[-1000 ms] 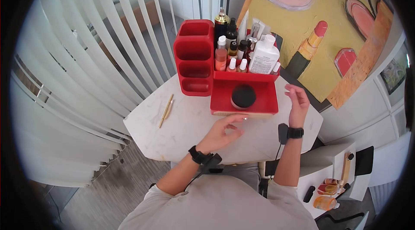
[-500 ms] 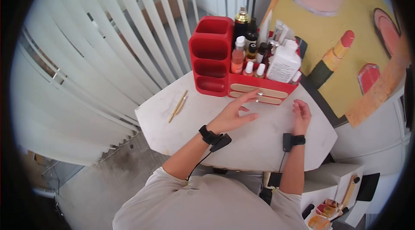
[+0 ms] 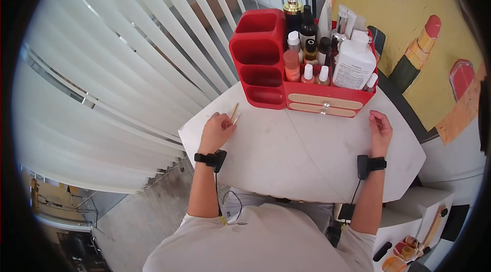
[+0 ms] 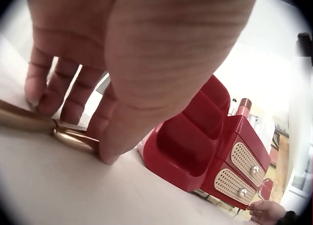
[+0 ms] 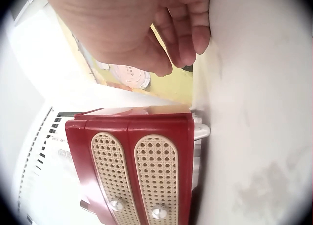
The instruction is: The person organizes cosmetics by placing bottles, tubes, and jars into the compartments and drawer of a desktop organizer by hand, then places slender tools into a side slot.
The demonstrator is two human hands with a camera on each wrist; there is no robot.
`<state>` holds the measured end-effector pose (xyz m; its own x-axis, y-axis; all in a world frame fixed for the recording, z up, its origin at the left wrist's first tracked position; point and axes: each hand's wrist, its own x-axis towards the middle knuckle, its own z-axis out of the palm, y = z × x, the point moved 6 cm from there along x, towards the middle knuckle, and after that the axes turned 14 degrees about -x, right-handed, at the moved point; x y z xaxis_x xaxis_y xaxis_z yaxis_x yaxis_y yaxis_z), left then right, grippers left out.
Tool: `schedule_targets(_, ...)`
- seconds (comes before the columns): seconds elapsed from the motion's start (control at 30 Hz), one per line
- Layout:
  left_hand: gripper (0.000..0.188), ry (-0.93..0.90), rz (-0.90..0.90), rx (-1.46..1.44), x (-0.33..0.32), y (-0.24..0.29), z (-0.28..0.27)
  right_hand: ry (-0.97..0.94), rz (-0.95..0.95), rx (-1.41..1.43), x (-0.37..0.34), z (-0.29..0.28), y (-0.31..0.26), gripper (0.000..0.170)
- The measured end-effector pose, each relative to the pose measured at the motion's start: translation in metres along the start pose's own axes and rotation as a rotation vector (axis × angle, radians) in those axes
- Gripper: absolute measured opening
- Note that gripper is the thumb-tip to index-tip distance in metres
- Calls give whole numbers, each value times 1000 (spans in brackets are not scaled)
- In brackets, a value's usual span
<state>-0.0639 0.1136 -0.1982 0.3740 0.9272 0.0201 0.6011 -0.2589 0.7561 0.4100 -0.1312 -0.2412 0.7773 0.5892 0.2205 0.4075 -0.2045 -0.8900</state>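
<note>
On the left part of the table my left hand (image 3: 216, 131) curls down over slim gold sticks (image 3: 234, 111), partly hidden under its fingers. In the left wrist view, thumb and index finger pinch at a shiny gold stick (image 4: 77, 140) lying along the tabletop, with the other fingertips just behind it. My right hand (image 3: 381, 133) rests near the organizer's right front corner, fingers loosely curled, holding nothing. The red organizer (image 3: 260, 47) stands at the back, and both woven-front drawers (image 3: 307, 100) with silver knobs are closed.
Bottles, tubes and a big white bottle (image 3: 354, 65) crowd the organizer's upper tray; its left compartments hold nothing visible. Vertical blinds (image 3: 128, 93) border the left side. A painting with a lipstick (image 3: 422, 42) leans at the back right. A white side unit (image 3: 434, 210) stands low at right.
The drawer with the black-lidded jar, open at first, is closed. My left hand has moved from the drawer front leftward to the gold sticks. The right hand stays near the right corner.
</note>
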Motion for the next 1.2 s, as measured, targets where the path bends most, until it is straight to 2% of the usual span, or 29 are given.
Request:
schedule_targets(0.1, 19, -15, 64, -88, -4, 14, 11, -5, -3, 11, 1, 2, 3, 14)
schedule_targets(0.2, 17, -80, 98, -36, -7, 20, 25, -11, -31, 30, 1, 2, 5, 15)
schedule_targets(0.4, 15, 50, 187, -266, -17, 30, 10, 20, 49, 47, 2, -3, 7, 14)
schedule_targets(0.47, 13, 35, -94, -844, -20, 26, 4, 23, 32, 39, 0, 0, 1, 16)
schedule_targets(0.5, 9, -24, -82, -1103, -18, 24, 6, 19, 27, 41, 0, 1, 0, 16)
schedule_targets(0.53, 9, -19, -78, -1105, -15, 26, 6, 6, 31, 40, 0, 1, 1, 14)
schedule_targets(0.6, 9, 27, 76, -1276, -6, 41, 8, 0, 33, 38, 1, -1, 2, 12)
schedule_targets(0.63, 9, 24, 80, -1281, 0, 46, 11, -7, 24, 63, 2, 0, 3, 12)
schedule_targets(0.7, 10, 7, 215, -1124, 14, 63, 12, -12, 10, 87, 3, -2, 4, 11)
schedule_targets(0.8, 12, 26, 242, -1039, 35, 94, 11, -20, 36, 81, 1, 0, 1, 11)
schedule_targets(0.87, 12, 45, 233, -976, 59, 88, 19, -11, 18, 74, 0, 0, -1, 11)
schedule_targets(0.93, 16, 61, 282, -611, 75, 93, 24, -18, 19, 81, 1, 1, 1, 11)
schedule_targets(0.97, 16, 59, 290, -613, 75, 98, 22, -24, 25, 86, 2, 1, 3, 11)
schedule_targets(1.03, 23, 125, 278, -109, 73, 106, 19, -17, 27, 96, 2, 0, 3, 11)
schedule_targets(1.2, 30, 250, 363, -193, 53, 99, 7, -36, 23, 100, 1, 3, 1, 11)
